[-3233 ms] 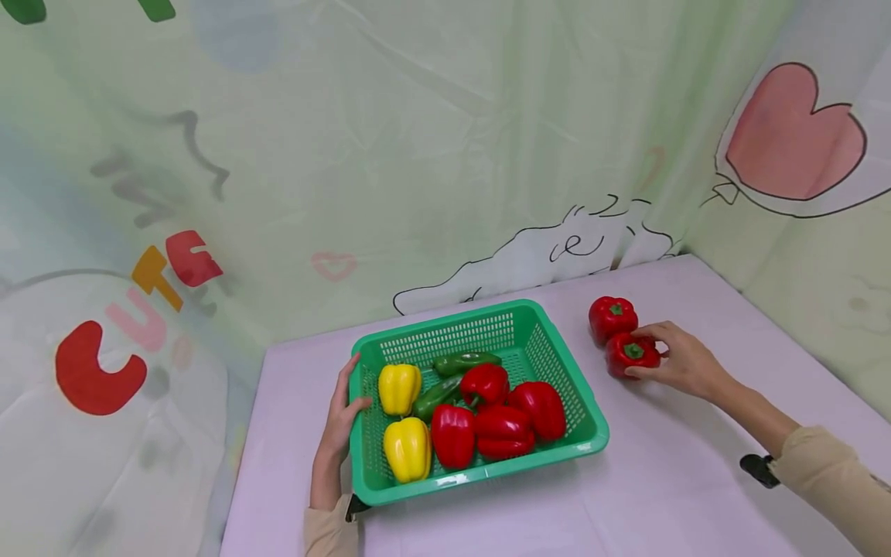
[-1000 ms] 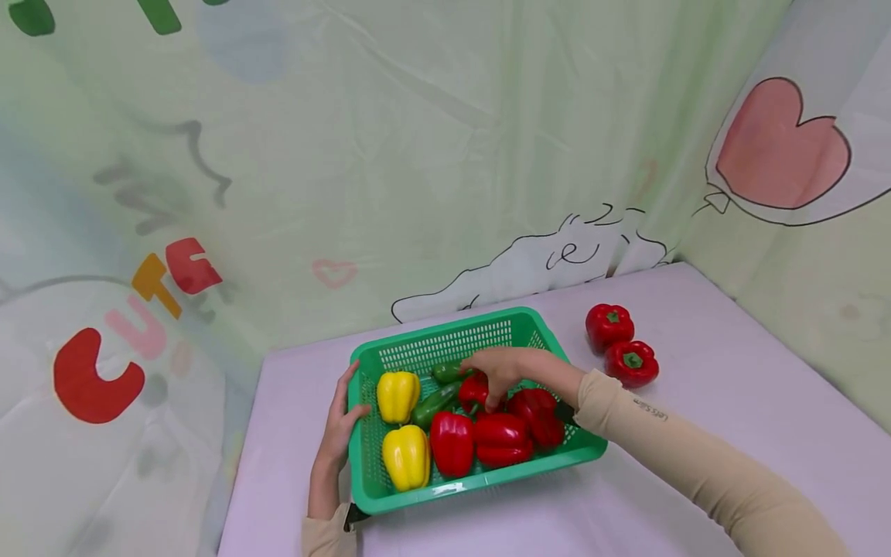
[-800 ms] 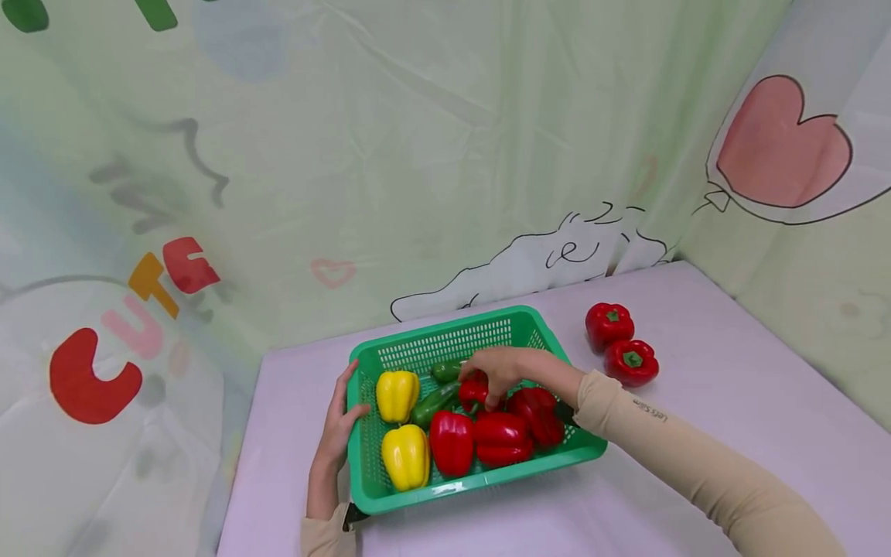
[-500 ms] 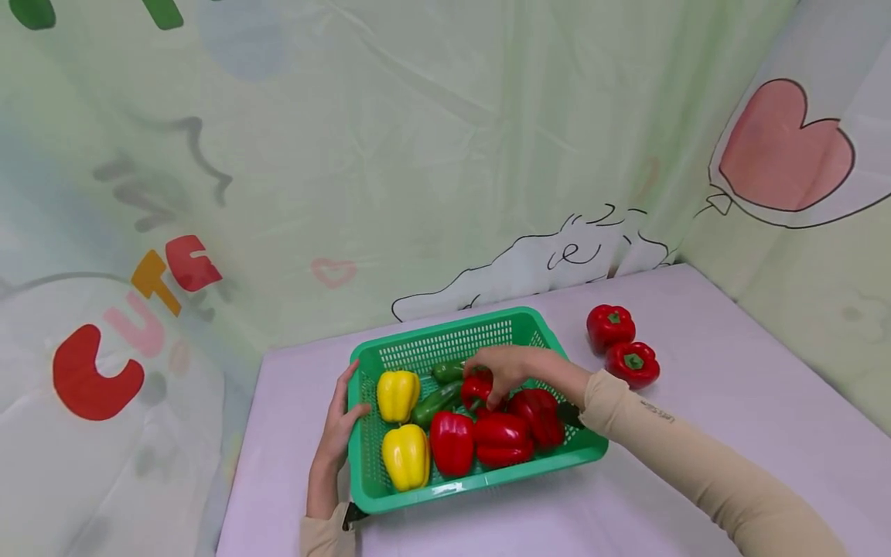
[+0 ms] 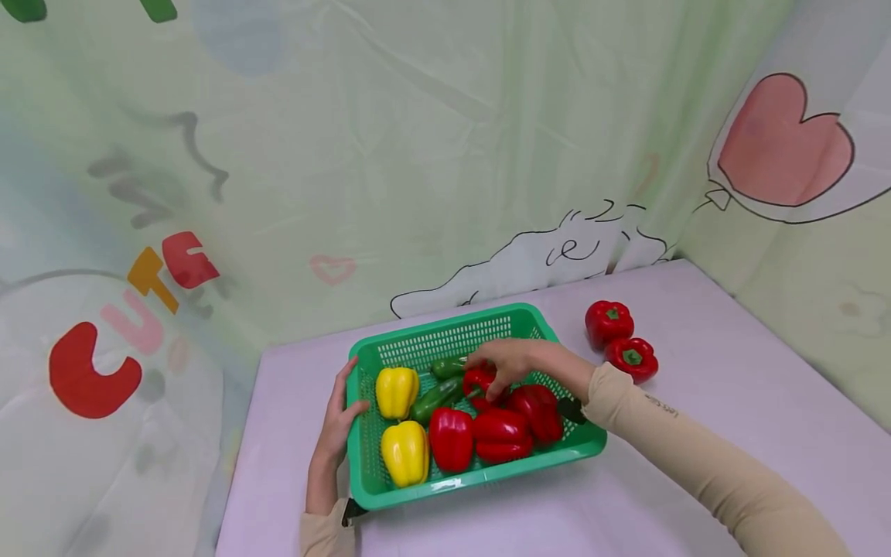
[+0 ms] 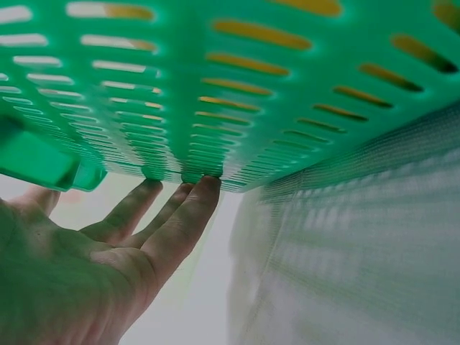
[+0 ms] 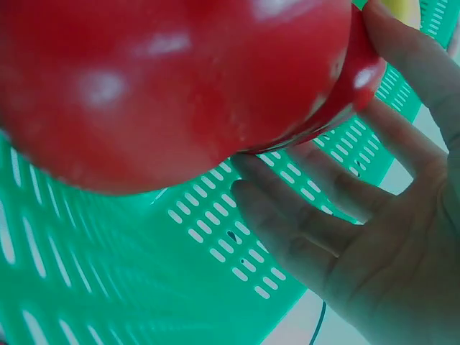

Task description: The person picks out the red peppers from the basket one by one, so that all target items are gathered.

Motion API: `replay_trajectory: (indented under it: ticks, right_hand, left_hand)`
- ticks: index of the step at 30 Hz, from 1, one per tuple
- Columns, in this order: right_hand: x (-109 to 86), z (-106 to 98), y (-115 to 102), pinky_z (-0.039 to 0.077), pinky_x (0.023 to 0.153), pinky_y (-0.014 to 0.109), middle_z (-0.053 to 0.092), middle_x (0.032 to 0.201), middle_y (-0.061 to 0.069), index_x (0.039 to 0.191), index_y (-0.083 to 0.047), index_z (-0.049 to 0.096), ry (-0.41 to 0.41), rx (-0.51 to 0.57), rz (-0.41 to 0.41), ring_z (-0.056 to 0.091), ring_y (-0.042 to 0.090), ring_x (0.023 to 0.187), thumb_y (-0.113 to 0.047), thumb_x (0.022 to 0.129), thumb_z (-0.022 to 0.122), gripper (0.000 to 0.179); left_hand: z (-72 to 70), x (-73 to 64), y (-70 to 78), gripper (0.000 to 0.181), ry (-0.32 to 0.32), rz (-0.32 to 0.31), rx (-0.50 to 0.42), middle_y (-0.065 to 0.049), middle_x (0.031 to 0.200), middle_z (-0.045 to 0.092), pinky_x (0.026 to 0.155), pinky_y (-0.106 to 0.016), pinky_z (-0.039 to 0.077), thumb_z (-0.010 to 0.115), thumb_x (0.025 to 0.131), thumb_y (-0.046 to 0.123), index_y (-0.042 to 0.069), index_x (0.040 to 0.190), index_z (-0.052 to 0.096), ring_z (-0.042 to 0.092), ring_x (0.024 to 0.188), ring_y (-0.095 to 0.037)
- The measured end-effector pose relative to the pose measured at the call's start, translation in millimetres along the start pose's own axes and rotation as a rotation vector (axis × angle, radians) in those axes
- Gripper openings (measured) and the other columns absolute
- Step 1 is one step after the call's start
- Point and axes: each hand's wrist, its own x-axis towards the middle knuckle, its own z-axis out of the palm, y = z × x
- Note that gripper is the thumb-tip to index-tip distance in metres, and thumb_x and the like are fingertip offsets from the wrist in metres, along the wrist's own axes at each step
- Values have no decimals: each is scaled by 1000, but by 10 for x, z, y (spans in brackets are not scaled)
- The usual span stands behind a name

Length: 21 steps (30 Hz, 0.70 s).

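Note:
In the head view a green plastic basket (image 5: 476,473) stands on the table. My left hand (image 5: 336,422) holds its left rim, thumb over the edge; in the left wrist view, fingertips (image 6: 205,188) touch the slotted outer wall. Inside the basket, my right hand (image 5: 506,362) grips a red bell pepper (image 5: 476,381), partly hidden under the fingers. Around it lie more red bell peppers (image 5: 503,435), two yellow bell peppers (image 5: 405,452) and two long green peppers (image 5: 437,401). In the right wrist view, a nearer red pepper (image 7: 165,93) covers part of the gripped one.
Two red bell peppers, one behind (image 5: 609,323) and one in front (image 5: 632,359), sit on the table (image 5: 668,456) right of the basket, below the right forearm's line. A printed curtain (image 5: 418,155) borders the table at the back and sides.
My right hand has left a red bell pepper on the table at the right and moved left into the basket. The gripped pepper has shifted slightly since half a second ago. The left hand stays put.

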Motion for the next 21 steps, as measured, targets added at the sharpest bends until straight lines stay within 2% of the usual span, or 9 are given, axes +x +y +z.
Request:
replay_trajectory:
  ticks: [9, 17, 21]
  right_hand:
    - [-50, -52, -27, 49, 93, 42, 55, 125, 6, 135, -10, 56, -18, 1, 5, 51, 24, 114, -20, 83, 79, 58]
    - [-46, -47, -27, 51, 86, 36, 58, 113, 2, 127, -13, 53, -19, 43, 20, 53, 20, 104, -20, 83, 79, 52]
    - [-44, -14, -11, 49, 92, 40, 58, 121, 5, 136, -9, 48, -9, 60, 15, 53, 22, 111, -22, 85, 77, 60]
  left_hand:
    - [-10, 3, 18, 74, -3, 4, -1, -21, 155, 28, 86, -38, 53, 47, 90, -2, 15, 158, 21, 43, 122, -39]
    - [-10, 0, 22, 75, 0, 6, -6, -23, 154, 30, 85, -41, 54, 47, 90, -3, 15, 158, 21, 44, 120, -39]
    - [-7, -10, 9, 75, -2, -2, -13, -22, 154, 29, 85, -41, 54, 47, 90, -3, 16, 158, 21, 43, 120, -39]
